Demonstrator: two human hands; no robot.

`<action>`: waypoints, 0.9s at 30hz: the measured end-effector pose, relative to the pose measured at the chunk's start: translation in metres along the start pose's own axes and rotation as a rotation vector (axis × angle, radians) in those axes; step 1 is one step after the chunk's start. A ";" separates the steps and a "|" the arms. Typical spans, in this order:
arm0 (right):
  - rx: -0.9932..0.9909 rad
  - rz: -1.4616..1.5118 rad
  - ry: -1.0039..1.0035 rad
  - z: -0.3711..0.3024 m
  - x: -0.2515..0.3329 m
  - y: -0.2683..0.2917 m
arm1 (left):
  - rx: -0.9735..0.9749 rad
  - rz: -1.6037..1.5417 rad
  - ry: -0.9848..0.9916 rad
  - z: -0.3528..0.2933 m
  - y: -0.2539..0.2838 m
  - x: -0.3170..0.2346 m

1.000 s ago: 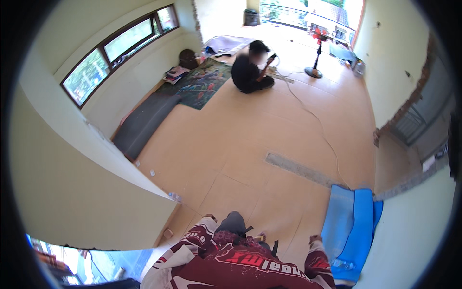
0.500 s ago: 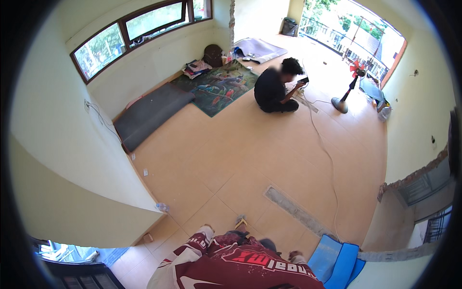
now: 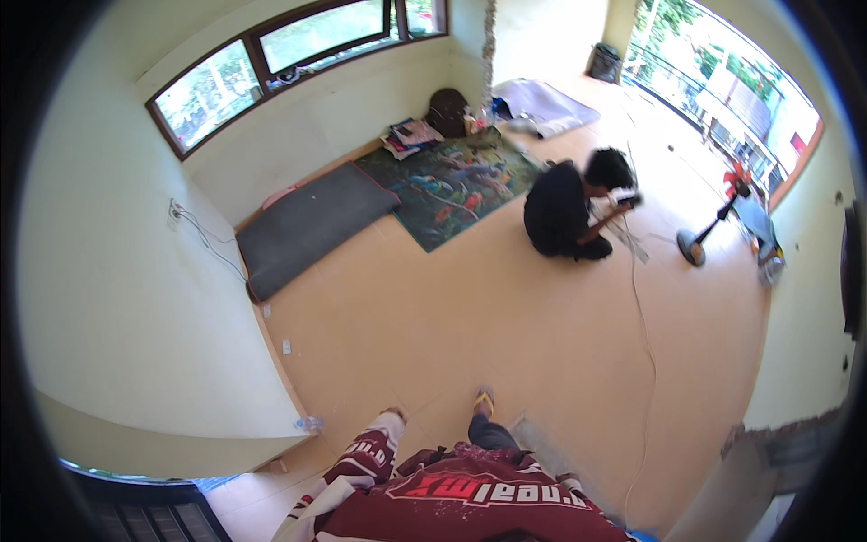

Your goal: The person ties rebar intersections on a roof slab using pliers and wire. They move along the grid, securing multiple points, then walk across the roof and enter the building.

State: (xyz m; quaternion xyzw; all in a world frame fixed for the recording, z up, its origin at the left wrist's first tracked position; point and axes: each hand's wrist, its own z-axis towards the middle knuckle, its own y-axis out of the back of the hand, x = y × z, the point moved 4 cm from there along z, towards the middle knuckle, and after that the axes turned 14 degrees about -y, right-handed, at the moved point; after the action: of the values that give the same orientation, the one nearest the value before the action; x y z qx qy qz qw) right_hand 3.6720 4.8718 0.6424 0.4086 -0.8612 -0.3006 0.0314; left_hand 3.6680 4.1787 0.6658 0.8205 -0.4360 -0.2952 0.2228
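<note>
My left hand (image 3: pixel 395 413) only just shows past the cuff of my maroon and white sleeve (image 3: pixel 366 456), low over the tiled floor (image 3: pixel 433 334); its fingers are hidden. On the other side, my right hand (image 3: pixel 567 478) is a small dark patch at the sleeve's end beside my shirt, too little of it to read the fingers. No object can be seen in either hand. Between them, my foot in a yellow-strapped sandal (image 3: pixel 485 400) is stretched ahead on the tiles.
Ahead, a person in dark clothes (image 3: pixel 560 212) sits on the floor, holding a dark device. A standing fan (image 3: pixel 691 247) is to their right. A pale cable (image 3: pixel 643 334) crosses the floor. A grey mat (image 3: pixel 316 230) and a parrot-patterned rug (image 3: pixel 452 194) lie left. A clear bottle (image 3: pixel 309 423) lies by the wall.
I have stepped forward, and one foot now reaches ahead. The view has swung left, so the room sits farther right. The blue mat at lower right has nearly left the view.
</note>
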 end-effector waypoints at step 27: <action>-0.016 -0.701 0.397 -0.147 0.802 0.224 | -0.175 -0.235 0.302 0.400 0.429 0.221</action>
State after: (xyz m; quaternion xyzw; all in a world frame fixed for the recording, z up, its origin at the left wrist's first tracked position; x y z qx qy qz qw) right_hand 3.0297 4.3287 0.7307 0.7276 -0.6443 -0.2152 0.0959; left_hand 3.2444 3.7256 0.5781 0.8783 -0.2715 -0.2293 0.3199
